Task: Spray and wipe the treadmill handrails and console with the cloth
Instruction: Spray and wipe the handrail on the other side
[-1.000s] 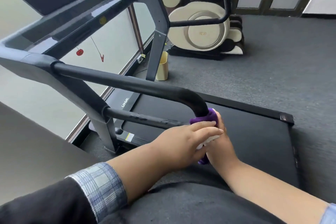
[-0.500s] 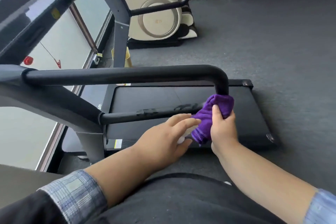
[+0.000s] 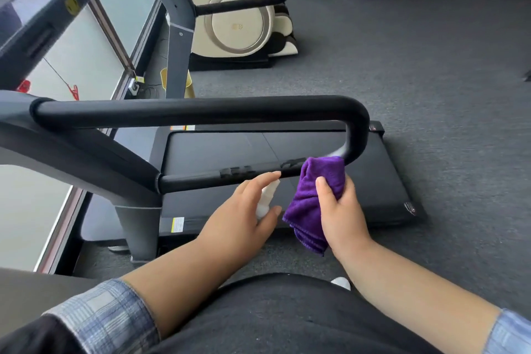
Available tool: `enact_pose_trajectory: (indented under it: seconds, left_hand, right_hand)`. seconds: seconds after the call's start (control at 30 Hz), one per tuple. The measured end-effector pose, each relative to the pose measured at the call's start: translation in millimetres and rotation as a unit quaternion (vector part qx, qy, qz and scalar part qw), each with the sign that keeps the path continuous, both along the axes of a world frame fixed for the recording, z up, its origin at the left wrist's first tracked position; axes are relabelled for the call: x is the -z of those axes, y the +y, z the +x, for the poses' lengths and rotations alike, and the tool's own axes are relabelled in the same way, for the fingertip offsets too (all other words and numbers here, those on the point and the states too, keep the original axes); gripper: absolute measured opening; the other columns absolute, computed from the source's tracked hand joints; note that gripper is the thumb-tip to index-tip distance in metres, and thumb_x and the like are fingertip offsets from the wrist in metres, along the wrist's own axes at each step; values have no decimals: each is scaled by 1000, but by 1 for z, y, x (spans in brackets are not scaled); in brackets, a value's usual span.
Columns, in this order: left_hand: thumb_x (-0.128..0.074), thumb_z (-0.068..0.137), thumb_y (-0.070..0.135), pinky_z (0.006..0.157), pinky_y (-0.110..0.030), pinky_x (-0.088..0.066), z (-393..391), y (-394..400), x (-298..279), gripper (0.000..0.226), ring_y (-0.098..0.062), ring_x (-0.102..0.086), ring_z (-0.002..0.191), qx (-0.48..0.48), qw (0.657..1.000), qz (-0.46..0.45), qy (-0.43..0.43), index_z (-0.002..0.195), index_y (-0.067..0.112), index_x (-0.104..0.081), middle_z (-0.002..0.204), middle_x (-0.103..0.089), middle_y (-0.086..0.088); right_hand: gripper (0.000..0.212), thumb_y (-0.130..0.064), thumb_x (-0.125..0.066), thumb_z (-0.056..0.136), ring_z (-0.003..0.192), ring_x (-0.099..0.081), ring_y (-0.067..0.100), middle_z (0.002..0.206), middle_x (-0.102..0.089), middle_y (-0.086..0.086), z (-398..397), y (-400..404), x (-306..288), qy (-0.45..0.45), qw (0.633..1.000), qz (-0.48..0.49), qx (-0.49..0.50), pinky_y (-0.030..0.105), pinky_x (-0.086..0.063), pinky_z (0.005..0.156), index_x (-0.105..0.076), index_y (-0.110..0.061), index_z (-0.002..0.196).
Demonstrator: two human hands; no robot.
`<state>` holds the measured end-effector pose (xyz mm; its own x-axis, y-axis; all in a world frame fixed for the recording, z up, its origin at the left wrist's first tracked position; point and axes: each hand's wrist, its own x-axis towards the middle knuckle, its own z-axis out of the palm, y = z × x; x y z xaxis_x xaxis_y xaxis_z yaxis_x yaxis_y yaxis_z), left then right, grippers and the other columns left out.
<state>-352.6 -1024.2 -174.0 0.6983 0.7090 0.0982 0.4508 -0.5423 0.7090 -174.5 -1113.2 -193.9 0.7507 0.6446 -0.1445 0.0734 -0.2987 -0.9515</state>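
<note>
Here the purple cloth [image 3: 316, 195] is bunched in the right hand [image 3: 340, 210], top pressed against the lower bend of the black handrail [image 3: 201, 112]. Left hand [image 3: 241, 218] curls round a small white spray bottle [image 3: 265, 198], just beside. Treadmill belt [image 3: 373, 181] below, grey carpet [image 3: 431, 80] around.

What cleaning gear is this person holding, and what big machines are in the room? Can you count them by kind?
Purple cloth: 1, gripped by the right hand
White spray bottle: 1, in the left hand
Treadmill: 1
Massage chair: 1
Total: 4
</note>
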Motion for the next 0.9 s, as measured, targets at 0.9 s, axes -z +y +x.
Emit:
enact_pose_trajectory:
  seconds: [0.9]
  left_hand:
    - [-54, 90, 51, 61, -23, -41, -89, 52, -112, 49, 0, -60, 79, -386, 915, 90, -75, 128, 70, -30, 99, -64, 21]
  right_hand:
    - [59, -56, -57, 91, 121, -49, 10, 131, -52, -14, 16, 63, -163, -403, 843, 217, -282, 21, -33, 106, -46, -24, 140]
